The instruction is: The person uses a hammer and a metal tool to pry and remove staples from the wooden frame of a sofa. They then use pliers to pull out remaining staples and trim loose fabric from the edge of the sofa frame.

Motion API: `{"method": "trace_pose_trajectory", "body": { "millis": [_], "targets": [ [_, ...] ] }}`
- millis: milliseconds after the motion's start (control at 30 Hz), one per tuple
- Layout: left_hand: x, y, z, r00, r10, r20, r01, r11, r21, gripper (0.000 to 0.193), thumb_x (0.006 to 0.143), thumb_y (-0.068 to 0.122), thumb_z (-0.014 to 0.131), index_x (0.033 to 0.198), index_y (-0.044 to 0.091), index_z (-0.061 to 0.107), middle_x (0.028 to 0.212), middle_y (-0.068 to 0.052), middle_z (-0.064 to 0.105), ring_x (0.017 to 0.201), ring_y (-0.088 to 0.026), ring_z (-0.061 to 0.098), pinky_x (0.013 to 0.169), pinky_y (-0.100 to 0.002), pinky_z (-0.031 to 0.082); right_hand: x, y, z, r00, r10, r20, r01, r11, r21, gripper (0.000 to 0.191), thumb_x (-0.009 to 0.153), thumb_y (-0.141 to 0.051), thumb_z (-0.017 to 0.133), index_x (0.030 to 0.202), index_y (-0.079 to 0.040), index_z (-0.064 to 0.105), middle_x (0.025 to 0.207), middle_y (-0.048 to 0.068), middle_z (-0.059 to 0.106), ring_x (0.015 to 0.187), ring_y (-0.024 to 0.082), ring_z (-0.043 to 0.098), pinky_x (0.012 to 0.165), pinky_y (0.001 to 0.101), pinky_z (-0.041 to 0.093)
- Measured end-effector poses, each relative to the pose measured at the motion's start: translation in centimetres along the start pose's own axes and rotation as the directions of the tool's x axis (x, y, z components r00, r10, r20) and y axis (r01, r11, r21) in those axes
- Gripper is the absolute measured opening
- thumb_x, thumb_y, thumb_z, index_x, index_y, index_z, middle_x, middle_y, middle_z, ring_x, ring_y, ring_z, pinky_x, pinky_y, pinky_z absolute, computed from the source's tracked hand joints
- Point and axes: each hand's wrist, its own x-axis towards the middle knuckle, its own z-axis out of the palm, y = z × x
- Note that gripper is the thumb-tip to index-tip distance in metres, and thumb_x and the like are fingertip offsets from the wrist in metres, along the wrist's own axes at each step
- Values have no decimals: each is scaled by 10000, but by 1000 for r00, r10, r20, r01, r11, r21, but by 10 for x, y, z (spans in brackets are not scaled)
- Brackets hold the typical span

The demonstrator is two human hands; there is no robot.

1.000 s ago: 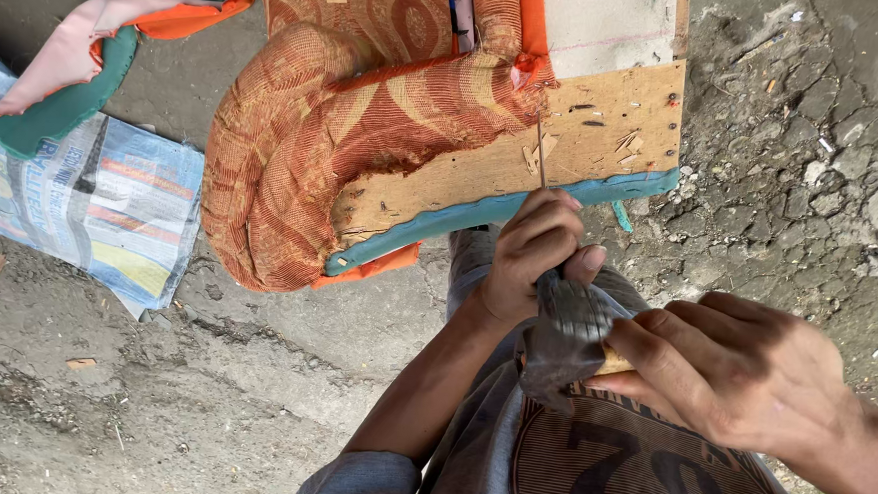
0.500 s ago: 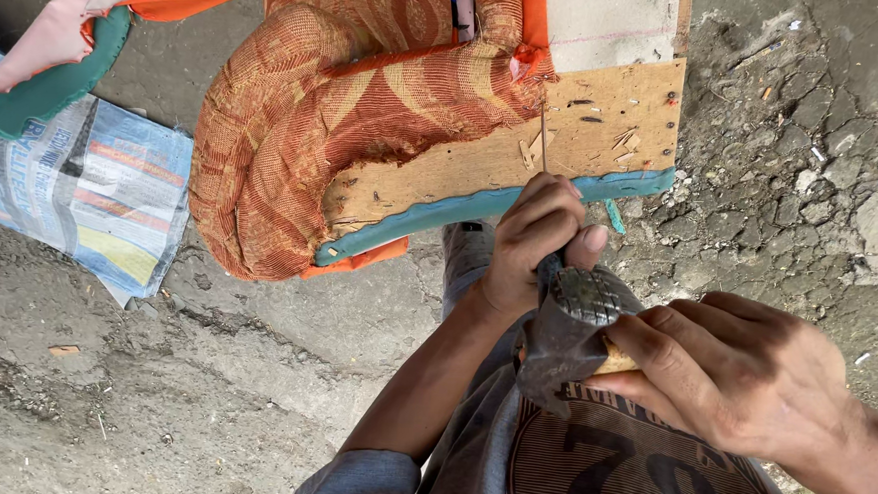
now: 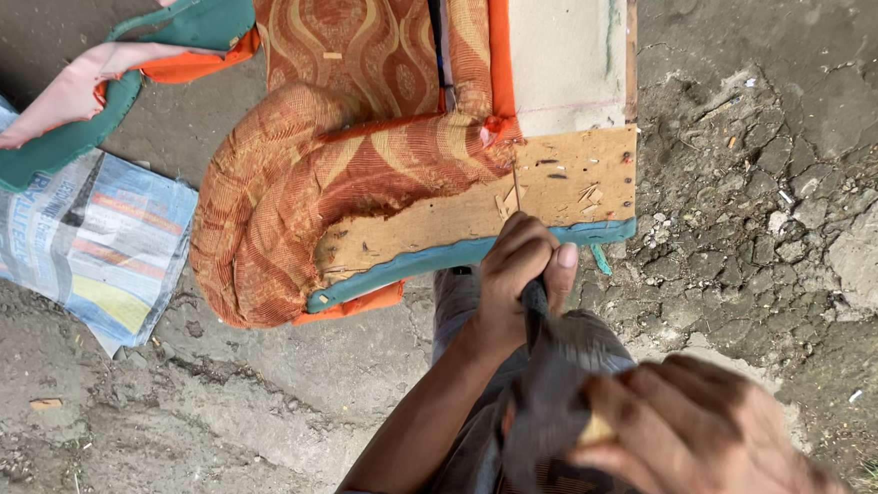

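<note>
The left hand [image 3: 518, 276] is closed in a fist around the upper end of a thin dark tool [image 3: 534, 304], the thumb pointing up beside it. A narrow metal tip [image 3: 515, 189] rises from the top of that fist and stands against the bare wooden board [image 3: 562, 183] of an upholstered seat piece [image 3: 363, 163], close to where torn orange fabric meets the wood. The right hand [image 3: 694, 446] sits lower and nearer the camera, blurred, its fingers curled tightly over a pale wooden handle [image 3: 598, 431]; only a small yellowish bit of that handle shows between the fingers. A grey cloth [image 3: 552, 383] hangs between the two hands and covers much of what they hold, so whether the tool and the handle are one piece cannot be told.

Below the hands lie the person's knees in dark patterned trousers [image 3: 507, 481].

The seat piece lies on the ground just above the left hand. Its curved padded arm [image 3: 261, 208] is covered in orange-and-gold patterned fabric, and a teal strip [image 3: 438, 260] runs along the lower edge of the board. A pale foam panel [image 3: 564, 53] sits above the wood.

To the left, a striped woven sack [image 3: 69, 238] is spread on the dirt, with a strip of teal, pink and orange cloth [image 3: 117, 80] lying over its upper edge. The ground [image 3: 783, 175] is cracked grey earth and broken concrete.
</note>
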Motion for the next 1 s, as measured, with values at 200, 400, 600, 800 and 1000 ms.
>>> {"method": "trace_pose_trajectory", "body": {
  "millis": [200, 400, 600, 800, 1000],
  "targets": [
    [-2, -2, 1, 1000, -16, -18, 16, 1000, 6, 324, 1030, 63, 616, 749, 4, 464, 765, -98, 479, 732, -222, 449, 664, -382, 392, 11, 2, -2, 1000, -5, -8, 4, 996, -88, 407, 897, -437, 684, 978, -37, 684, 662, 70, 677, 449, 150, 590, 360, 322, 472],
    [-6, -10, 1, 1000, -16, -27, 17, 1000, 13, 352, 1041, 101, 622, 744, 2, 461, 768, -101, 493, 732, -226, 474, 670, -391, 406, 11, -5, -8, 987, -127, -98, 129, 992, 11, 274, 951, -362, 677, 996, -98, 620, 754, 47, 693, 594, 153, 675, 510, 311, 566],
    [-15, -26, -1, 997, 56, -45, -59, 997, -54, 386, 1016, 190, 610, 709, 9, 461, 839, -104, 531, 796, -228, 521, 826, -444, 432, -6, 10, 21, 985, 138, 106, -134, 990, -38, 512, 822, -495, 720, 1107, -70, 701, 688, 49, 699, 405, 150, 611, 314, 329, 468],
    [-72, -46, -12, 994, -49, -97, 65, 983, 170, 185, 967, 191, 717, 892, 65, 603, 1209, -176, 527, 1070, -292, 581, 922, -409, 487, -1, 1, 55, 985, 125, 115, -135, 988, 79, 471, 886, -478, 688, 1107, -63, 658, 814, 98, 742, 540, 210, 676, 400, 336, 510],
    [-96, -48, -63, 867, -368, 336, 386, 922, 16, 441, 938, 93, 715, 1358, 149, 593, 1174, -107, 669, 1076, -241, 656, 938, -413, 546, -26, 6, 91, 922, 275, 272, -349, 895, 276, 480, 870, -419, 706, 1176, -54, 641, 848, 142, 742, 520, 276, 683, 450, 400, 550]
  ]
}}
